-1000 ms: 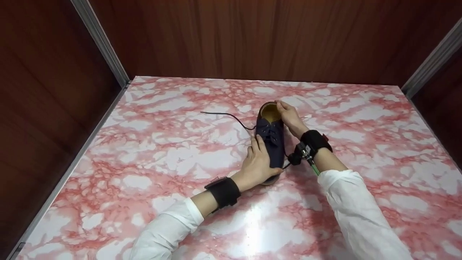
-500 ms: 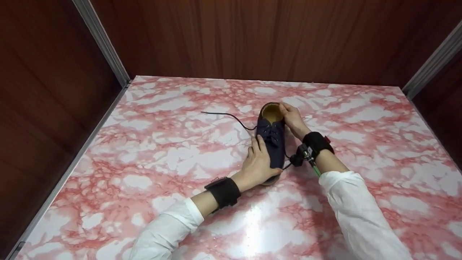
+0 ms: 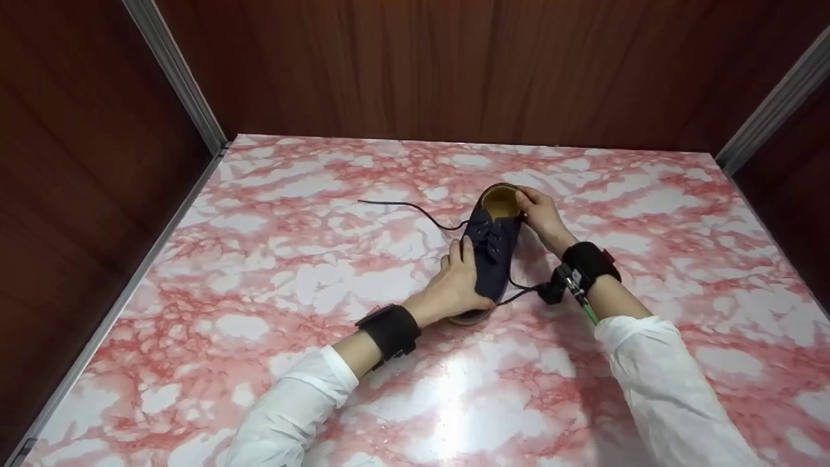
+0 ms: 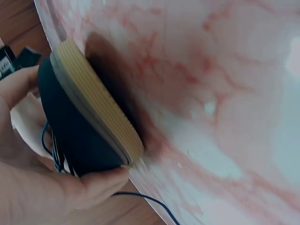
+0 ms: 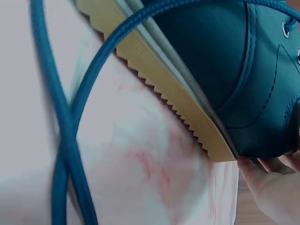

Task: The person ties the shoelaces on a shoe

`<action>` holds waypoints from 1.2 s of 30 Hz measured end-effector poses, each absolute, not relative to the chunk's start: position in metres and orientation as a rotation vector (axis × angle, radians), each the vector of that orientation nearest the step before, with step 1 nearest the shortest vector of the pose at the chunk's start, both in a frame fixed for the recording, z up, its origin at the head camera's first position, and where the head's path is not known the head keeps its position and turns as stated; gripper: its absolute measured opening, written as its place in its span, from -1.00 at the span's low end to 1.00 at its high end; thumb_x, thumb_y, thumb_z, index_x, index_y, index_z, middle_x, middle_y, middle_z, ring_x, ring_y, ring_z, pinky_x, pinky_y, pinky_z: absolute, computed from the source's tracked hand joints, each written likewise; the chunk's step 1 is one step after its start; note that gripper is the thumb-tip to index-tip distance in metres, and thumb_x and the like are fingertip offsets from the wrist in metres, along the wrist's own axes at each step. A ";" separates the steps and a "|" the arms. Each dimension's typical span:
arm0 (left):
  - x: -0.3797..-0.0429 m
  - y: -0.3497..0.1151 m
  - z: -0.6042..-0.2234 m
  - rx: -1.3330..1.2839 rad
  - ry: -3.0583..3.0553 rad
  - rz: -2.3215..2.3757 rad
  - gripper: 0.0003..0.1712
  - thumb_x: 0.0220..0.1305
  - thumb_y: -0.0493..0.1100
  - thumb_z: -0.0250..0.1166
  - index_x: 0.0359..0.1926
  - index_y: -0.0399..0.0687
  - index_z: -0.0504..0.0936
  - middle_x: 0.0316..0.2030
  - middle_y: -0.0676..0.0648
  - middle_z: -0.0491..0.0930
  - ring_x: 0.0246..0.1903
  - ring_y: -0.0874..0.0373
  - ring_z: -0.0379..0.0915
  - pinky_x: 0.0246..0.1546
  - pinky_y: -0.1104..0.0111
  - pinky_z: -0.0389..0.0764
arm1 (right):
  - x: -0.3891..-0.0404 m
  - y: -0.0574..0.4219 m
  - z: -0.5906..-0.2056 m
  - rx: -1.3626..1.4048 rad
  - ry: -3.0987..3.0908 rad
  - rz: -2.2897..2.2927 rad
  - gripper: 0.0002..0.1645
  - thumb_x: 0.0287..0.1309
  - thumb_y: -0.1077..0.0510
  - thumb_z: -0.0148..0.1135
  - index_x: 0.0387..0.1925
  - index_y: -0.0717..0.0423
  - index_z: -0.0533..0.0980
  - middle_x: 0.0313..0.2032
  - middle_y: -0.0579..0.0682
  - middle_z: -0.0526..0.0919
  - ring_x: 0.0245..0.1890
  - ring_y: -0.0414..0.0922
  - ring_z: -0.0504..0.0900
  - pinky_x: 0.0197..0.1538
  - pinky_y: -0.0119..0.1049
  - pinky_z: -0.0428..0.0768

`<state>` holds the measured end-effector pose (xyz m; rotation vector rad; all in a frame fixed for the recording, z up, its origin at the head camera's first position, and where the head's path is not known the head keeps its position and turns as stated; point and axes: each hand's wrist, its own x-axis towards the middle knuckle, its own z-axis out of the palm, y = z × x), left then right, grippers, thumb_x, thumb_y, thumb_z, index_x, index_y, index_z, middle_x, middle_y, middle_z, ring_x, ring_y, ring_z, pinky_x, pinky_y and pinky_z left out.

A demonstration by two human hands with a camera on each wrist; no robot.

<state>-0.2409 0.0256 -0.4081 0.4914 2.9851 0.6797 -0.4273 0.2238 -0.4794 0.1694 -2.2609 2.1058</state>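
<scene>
A dark navy lace-up shoe (image 3: 494,269) with a tan ridged sole (image 4: 101,96) points its toe toward the person. Across the toe end, my left hand (image 3: 454,285) grips it, thumb on one side and fingers on the other. My right hand (image 3: 543,217) pinches the heel end at the collar's right edge; in the right wrist view its fingers (image 5: 269,180) meet the shoe's back just above the sole. The yellowish insole (image 3: 502,202) shows inside the opening. One lace (image 3: 415,206) trails left over the table, and another lace end (image 3: 517,296) runs out on the right.
The shoe is on a table (image 3: 259,272) with a red and white marbled top. Dark wood panels (image 3: 428,71) stand at the back and both sides, with metal corner posts (image 3: 178,78). Black straps (image 3: 390,332) are worn on both wrists.
The shoe has turned: its heel end has shifted right with my right hand, while the toe has swung slightly left under my left hand. Both hands keep their hold.
</scene>
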 end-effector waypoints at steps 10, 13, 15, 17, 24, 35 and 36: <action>-0.256 0.015 -0.407 0.711 2.888 0.696 0.24 -0.65 0.15 0.25 0.03 -0.18 -0.33 -0.04 -0.21 -0.23 -0.14 -0.05 -0.12 -0.28 0.36 0.15 | -0.417 0.244 -0.482 0.127 -2.273 1.992 -0.50 -0.25 -0.11 -0.08 -0.19 0.01 0.27 -0.22 0.00 0.27 -0.24 -0.12 0.24 -0.28 -0.24 0.23; -0.260 0.011 -0.407 0.768 2.865 0.708 0.23 -0.65 0.13 0.26 0.03 -0.15 -0.30 -0.03 -0.18 -0.22 -0.13 -0.02 -0.10 -0.26 0.37 0.12 | -0.412 0.247 -0.482 0.085 -2.320 1.907 -0.47 -0.26 -0.14 -0.09 -0.17 0.00 0.25 -0.23 -0.01 0.28 -0.26 -0.13 0.26 -0.30 -0.26 0.25; -0.262 0.009 -0.406 0.804 2.841 0.704 0.22 -0.65 0.13 0.26 0.03 -0.11 -0.31 -0.03 -0.13 -0.22 -0.13 0.01 -0.09 -0.25 0.37 0.11 | -0.408 0.250 -0.481 0.050 -2.346 1.868 -0.45 -0.28 -0.15 -0.10 -0.17 0.00 0.24 -0.24 -0.01 0.28 -0.28 -0.13 0.27 -0.31 -0.26 0.25; -0.263 0.007 -0.405 0.825 2.821 0.701 0.23 -0.64 0.15 0.25 0.04 -0.05 -0.33 -0.02 -0.08 -0.23 -0.14 0.04 -0.09 -0.25 0.39 0.11 | -0.405 0.252 -0.480 0.029 -2.365 1.838 -0.45 -0.29 -0.16 -0.10 -0.18 0.00 0.25 -0.25 -0.01 0.29 -0.30 -0.14 0.28 -0.33 -0.26 0.26; -0.255 0.007 -0.411 0.787 2.860 0.735 0.26 -0.66 0.23 0.20 0.03 -0.06 -0.38 -0.03 -0.15 -0.26 -0.13 -0.04 -0.10 -0.31 0.33 0.18 | -0.403 0.266 -0.481 0.103 -2.197 2.125 -0.51 -0.21 -0.12 -0.13 -0.20 0.04 0.29 -0.22 0.04 0.29 -0.22 -0.12 0.25 -0.23 -0.25 0.19; -0.234 0.013 -0.417 0.595 3.064 0.609 0.16 -0.56 0.14 0.23 0.01 -0.29 -0.23 -0.09 -0.23 -0.11 -0.19 -0.06 -0.03 -0.41 0.34 0.25 | -0.415 0.256 -0.462 0.034 -2.085 2.399 -0.53 -0.19 -0.10 -0.12 -0.25 0.11 0.35 -0.22 0.04 0.30 -0.22 -0.16 0.24 -0.22 -0.33 0.19; -0.234 0.013 -0.417 0.583 3.071 0.610 0.15 -0.56 0.13 0.23 0.01 -0.29 -0.23 -0.09 -0.23 -0.11 -0.19 -0.06 -0.03 -0.41 0.34 0.25 | -0.416 0.254 -0.460 0.017 -2.090 2.399 -0.53 -0.20 -0.10 -0.11 -0.26 0.11 0.36 -0.21 0.03 0.29 -0.22 -0.17 0.24 -0.23 -0.33 0.19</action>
